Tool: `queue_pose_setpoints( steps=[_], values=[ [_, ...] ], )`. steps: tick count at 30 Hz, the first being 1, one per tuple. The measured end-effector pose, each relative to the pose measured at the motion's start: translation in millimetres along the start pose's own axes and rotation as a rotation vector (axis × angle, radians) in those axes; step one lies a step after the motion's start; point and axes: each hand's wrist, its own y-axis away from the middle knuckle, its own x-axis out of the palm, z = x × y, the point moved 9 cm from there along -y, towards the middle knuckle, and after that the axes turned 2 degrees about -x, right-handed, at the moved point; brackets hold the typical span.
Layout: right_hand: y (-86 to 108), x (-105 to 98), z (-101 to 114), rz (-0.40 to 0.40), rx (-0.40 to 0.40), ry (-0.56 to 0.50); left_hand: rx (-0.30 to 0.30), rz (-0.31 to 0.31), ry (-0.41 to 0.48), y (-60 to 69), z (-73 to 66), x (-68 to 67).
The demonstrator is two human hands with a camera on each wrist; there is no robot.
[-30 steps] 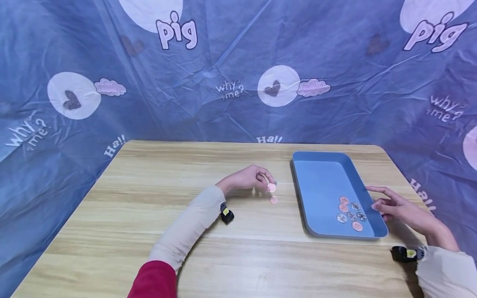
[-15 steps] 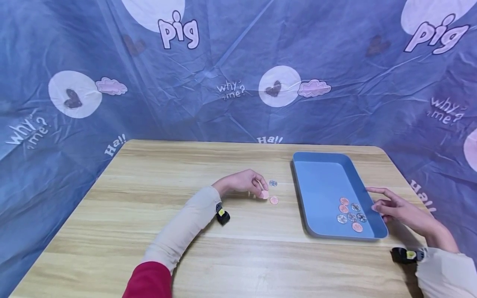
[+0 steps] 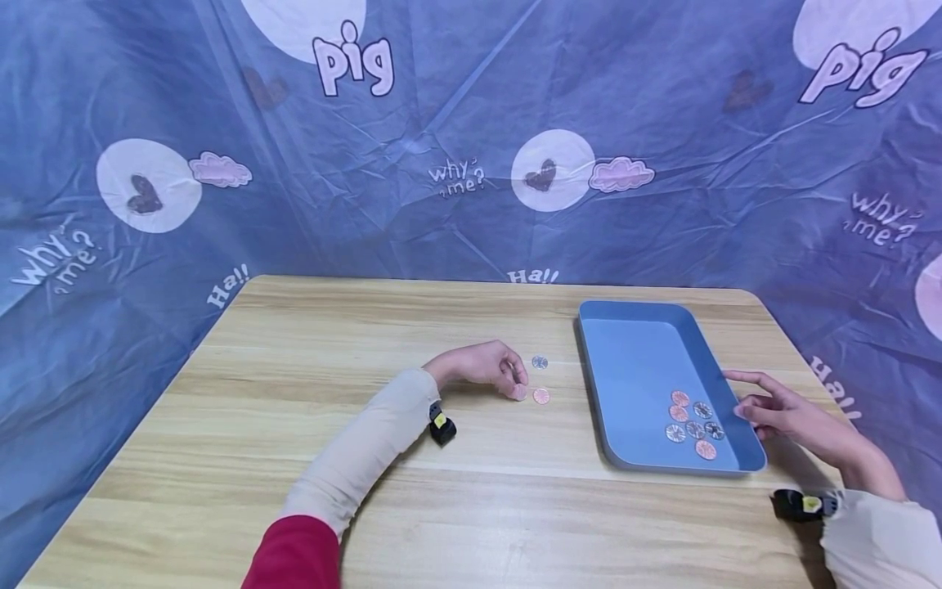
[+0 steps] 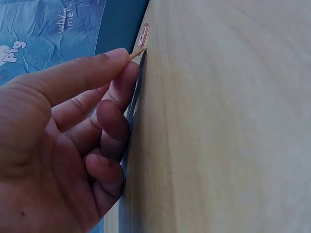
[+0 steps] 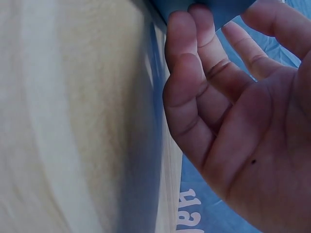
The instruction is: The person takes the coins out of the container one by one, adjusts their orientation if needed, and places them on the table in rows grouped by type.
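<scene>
Seven coins [image 3: 695,429] lie in the tray [image 3: 633,352] that the right hand [image 3: 805,421] grips at frame right, apparently leaving three: one coin [image 3: 519,393] pinched mid-frame by the left hand [image 3: 482,365], two others [image 3: 540,396] nearby on the tabletop [image 3: 559,532].

Free gap between copper coin [image 3: 541,396] and raised tray wall [image 3: 594,394] as barrier.

Head view: bright, even light. Pale sheen on the table [image 3: 500,532] at near centre; crease highlights on the backdrop [image 3: 412,151]. Soft shadows beside the left sleeve [image 3: 368,442] and below the right hand [image 3: 813,425]. Markings on the coins [image 3: 705,449] too small to read. Both wrist views: dimmer, table grain blurred. Right wrist view: dark shadow band on the table.
</scene>
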Motion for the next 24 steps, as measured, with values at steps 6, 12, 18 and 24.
queue_pose_setpoints(
  steps=[6, 12, 18, 24],
  values=[
    [0.2, 0.9, 0.3, 0.003, -0.016, -0.017, -0.010, 0.009, -0.023, -1.1, 0.2, 1.5],
    [-0.1, 0.2, -2.2, -0.001, 0.004, -0.006, -0.023, 0.023, -0.048, -2.2, 1.0, 3.0],
    [0.1, 1.3, -1.6, -0.001, -0.010, -0.013, -0.021, 0.016, -0.105, -2.9, -0.7, 3.5],
    [-0.1, 1.6, -0.7, 0.018, -0.019, -0.040, -0.023, -0.019, -0.206, -3.1, -4.7, 3.7]
  ],
)
